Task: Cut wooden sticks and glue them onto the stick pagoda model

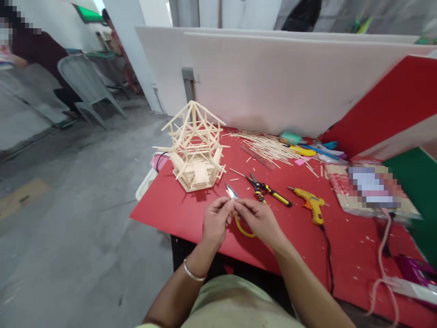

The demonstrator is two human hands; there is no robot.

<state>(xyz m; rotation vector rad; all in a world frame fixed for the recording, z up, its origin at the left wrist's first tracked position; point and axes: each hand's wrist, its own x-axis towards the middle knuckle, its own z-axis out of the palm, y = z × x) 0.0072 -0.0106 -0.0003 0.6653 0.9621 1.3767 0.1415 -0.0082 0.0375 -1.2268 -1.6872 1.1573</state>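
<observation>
My left hand (217, 221) and my right hand (257, 222) meet over the front of the red table, thumbs and fingertips pinched together. Whatever sits between the fingertips is too small to make out. Just beyond and beneath them lies a pair of scissors (231, 191), its blades pointing away and a yellow handle loop showing under my right hand. A model pavilion of pale wooden sticks (196, 171) stands upright beyond my left hand. Black-and-yellow cutting pliers (273, 193) lie past my right hand, and a yellow hot glue gun (312, 202) rests farther right.
Loose wooden sticks (264, 145) are heaped at the back of the red tabletop (194, 223), with a clear ruler (257, 156) beside them. White boards (290, 82) rise behind. A phone (372, 187) lies at the right on packaged sticks. A person (41, 54) sits far left near a chair (85, 82).
</observation>
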